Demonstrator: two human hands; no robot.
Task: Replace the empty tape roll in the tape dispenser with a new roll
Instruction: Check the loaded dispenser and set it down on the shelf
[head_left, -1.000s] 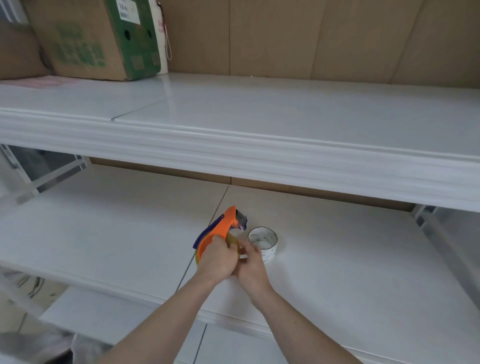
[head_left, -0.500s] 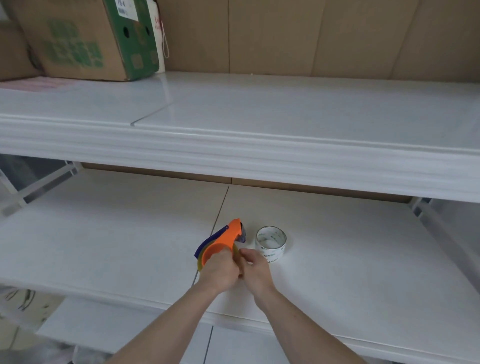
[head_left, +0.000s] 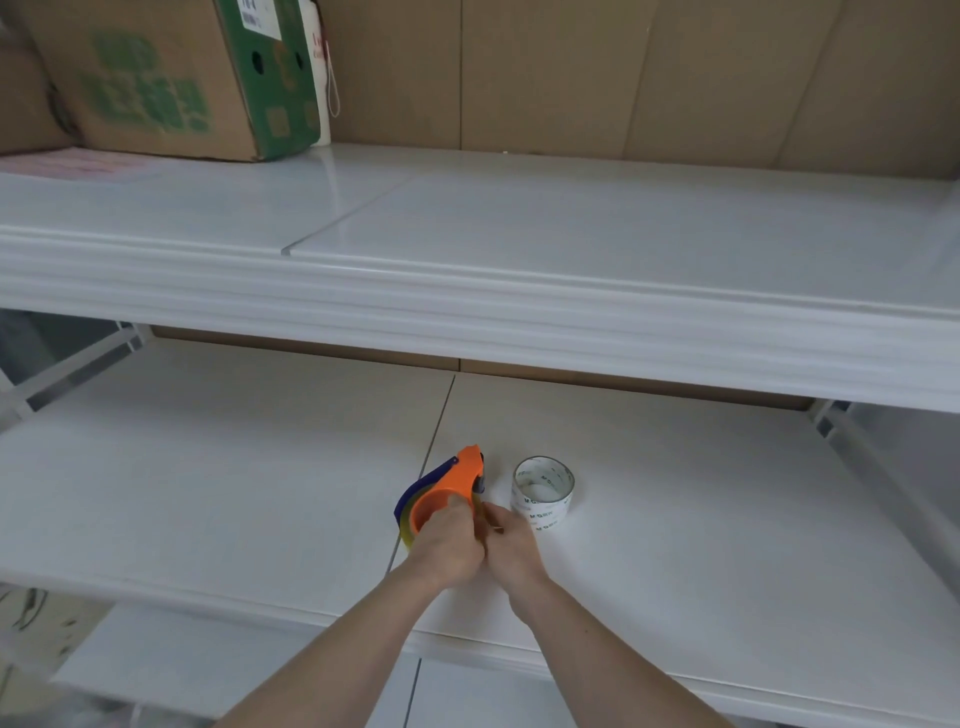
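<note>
Far up and to the left of the fingers, a cardboard box (head_left: 156, 78) with green print sits at the back of the upper shelf (head_left: 519, 291), well apart from both hands. Lower down, the left hand (head_left: 449, 545) is curled around the tape dispenser (head_left: 449, 491), an orange body with a dark blue edge, its fingers (head_left: 457, 512) wrapped over the round hub so that a yellowish roll shows just under and to the left of them. The dispenser's nose points up and away from the fingertips, tilted, with its lower part near the middle shelf (head_left: 208, 493); whether it touches the shelf I cannot tell. The right hand (head_left: 511, 545) presses against the left, its fingers (head_left: 493, 519) drawn narrow at the dispenser's right side, seemingly pinching something small there, though what they hold is too hidden to tell. Just beyond and to the right of those right fingertips stands 1 tape core (head_left: 543, 493), a pale ring with printed lettering, upright on the middle shelf, close to the hand but apart from the dispenser.
</note>
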